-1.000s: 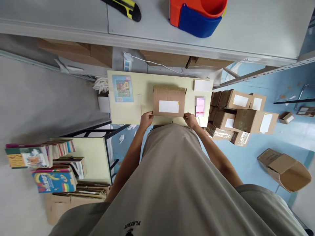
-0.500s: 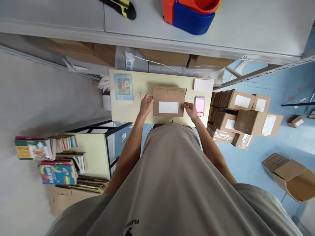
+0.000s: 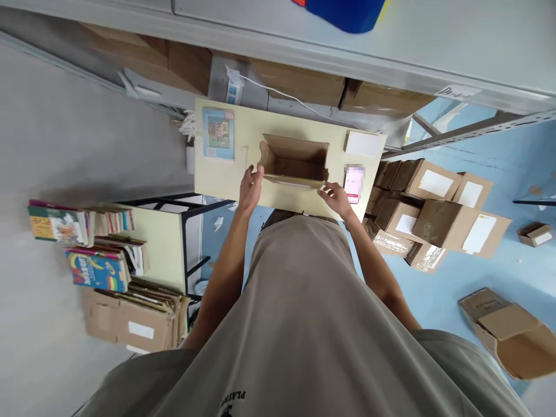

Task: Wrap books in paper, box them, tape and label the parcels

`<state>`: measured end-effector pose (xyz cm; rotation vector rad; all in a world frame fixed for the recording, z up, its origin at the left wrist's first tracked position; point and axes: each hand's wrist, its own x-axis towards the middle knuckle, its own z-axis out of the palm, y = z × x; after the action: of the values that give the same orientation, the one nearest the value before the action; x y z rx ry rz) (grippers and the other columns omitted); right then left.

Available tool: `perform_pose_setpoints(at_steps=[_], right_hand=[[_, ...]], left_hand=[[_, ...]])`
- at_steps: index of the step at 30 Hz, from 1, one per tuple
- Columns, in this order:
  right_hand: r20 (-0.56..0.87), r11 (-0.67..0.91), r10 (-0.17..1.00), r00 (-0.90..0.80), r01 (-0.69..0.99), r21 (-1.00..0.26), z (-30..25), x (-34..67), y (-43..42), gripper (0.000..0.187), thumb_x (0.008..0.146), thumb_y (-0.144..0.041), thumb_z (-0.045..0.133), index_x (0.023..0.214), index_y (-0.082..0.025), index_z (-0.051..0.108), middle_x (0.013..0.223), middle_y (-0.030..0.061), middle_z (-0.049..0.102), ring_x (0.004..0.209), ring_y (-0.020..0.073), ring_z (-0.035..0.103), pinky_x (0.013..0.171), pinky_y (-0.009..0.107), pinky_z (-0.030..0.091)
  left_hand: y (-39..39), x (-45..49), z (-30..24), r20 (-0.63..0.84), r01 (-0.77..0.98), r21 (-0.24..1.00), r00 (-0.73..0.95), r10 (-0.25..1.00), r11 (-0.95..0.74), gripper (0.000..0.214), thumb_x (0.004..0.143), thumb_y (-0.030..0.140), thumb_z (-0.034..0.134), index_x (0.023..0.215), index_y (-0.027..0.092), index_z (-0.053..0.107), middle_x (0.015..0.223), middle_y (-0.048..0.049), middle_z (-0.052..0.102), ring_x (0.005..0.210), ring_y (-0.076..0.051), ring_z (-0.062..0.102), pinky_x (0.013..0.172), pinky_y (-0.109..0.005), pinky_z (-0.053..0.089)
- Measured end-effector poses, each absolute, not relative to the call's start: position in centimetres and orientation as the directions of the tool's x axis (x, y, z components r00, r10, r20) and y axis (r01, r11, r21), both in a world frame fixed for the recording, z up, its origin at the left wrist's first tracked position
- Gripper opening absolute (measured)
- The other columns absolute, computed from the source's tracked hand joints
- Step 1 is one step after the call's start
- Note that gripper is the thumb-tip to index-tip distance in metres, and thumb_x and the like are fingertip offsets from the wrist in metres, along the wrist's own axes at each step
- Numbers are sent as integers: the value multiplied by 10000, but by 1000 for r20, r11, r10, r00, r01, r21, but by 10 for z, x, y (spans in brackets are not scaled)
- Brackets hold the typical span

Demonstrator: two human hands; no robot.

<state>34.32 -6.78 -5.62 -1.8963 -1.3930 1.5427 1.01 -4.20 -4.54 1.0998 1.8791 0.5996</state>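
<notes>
An open-topped cardboard box (image 3: 297,149) stands on the pale yellow table (image 3: 256,123), its hollow inside facing up. My left hand (image 3: 251,188) grips its near left corner, thumb against the edge. At the near right corner, my right hand (image 3: 335,198) has its fingertips curled on the box. Only a sliver of the white label on the box's near side shows. A phone (image 3: 354,184) with a lit pink screen lies just right of my right hand. On the table's left side is a blue picture book (image 3: 218,133).
A white rectangular item (image 3: 362,143) lies at the table's back right. Labelled cartons (image 3: 434,178) are piled to the right; an open carton (image 3: 508,330) lies on the floor. Books (image 3: 98,269) and flattened cardboard (image 3: 134,324) sit at left. A grey shelf (image 3: 260,23) overhangs the back.
The box has turned from showing its labelled face to standing with its open top upward. Both hands have stayed at its sides, and the view has shifted slightly.
</notes>
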Motion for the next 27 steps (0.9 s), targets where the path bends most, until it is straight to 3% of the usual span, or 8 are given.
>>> perform_pose_setpoints(at_steps=[3, 11, 15, 18, 22, 24, 27], right_hand=[[-601, -476, 791, -114, 500, -723, -63, 347, -73, 413, 994, -432, 786, 1297, -154, 826, 1242, 142, 778, 902, 216, 739, 944, 387, 625], [-597, -489, 793, -120, 461, -741, -65, 341, -79, 660, 972, -519, 751, 1549, -200, 713, 1188, 100, 808, 901, 224, 706, 906, 383, 627], [-570, -508, 821, 28, 491, -708, -48, 330, -79, 761, 975, -487, 725, 1659, -167, 630, 1116, 101, 828, 830, 237, 706, 826, 396, 634], [-446, -489, 868, 216, 523, -698, -21, 319, -82, 742, 990, -379, 635, 1690, -133, 593, 1113, 121, 828, 836, 238, 727, 796, 386, 637], [-205, -394, 912, 355, 617, -682, 24, 289, -75, 490, 1054, -368, 575, 1468, -183, 761, 1138, 128, 812, 849, 220, 737, 777, 365, 639], [-121, -341, 925, 359, 648, -681, 44, 261, -63, 363, 1093, -410, 591, 1258, -195, 833, 1122, 129, 804, 857, 221, 740, 790, 370, 641], [-84, -263, 952, 293, 648, -715, 60, 200, -37, 342, 1124, -478, 628, 1064, -213, 835, 1047, 112, 794, 883, 234, 743, 816, 374, 640]], left_hand=[[-57, 22, -52, -522, 363, 693, -343, 781, 623, 880, 1070, 778, 623, 1721, 188, 561, 1523, -194, 763, 1395, -313, 740, 1154, -417, 613], [-64, 20, -57, -518, 274, 747, -332, 789, 605, 843, 1007, 626, 765, 1711, 203, 576, 1429, -151, 783, 1353, -298, 733, 1117, -402, 617], [-50, 5, -54, -535, 268, 767, -235, 812, 583, 878, 939, 575, 886, 1680, 190, 611, 1476, -192, 773, 1322, -316, 748, 1089, -425, 634], [-36, -18, -52, -503, 270, 804, -167, 848, 529, 891, 924, 650, 918, 1655, 224, 636, 1574, -218, 734, 1361, -337, 741, 1108, -451, 640], [-11, -72, -57, -421, 263, 854, -157, 894, 448, 919, 911, 802, 896, 1620, 266, 659, 1656, -217, 685, 1490, -381, 689, 1180, -489, 621], [3, -105, -64, -394, 272, 861, -174, 902, 429, 917, 905, 848, 881, 1601, 288, 672, 1662, -201, 681, 1529, -395, 667, 1215, -508, 606], [23, -155, -84, -382, 312, 846, -209, 900, 432, 867, 923, 855, 861, 1579, 315, 690, 1672, -182, 669, 1569, -404, 639, 1251, -524, 587]])
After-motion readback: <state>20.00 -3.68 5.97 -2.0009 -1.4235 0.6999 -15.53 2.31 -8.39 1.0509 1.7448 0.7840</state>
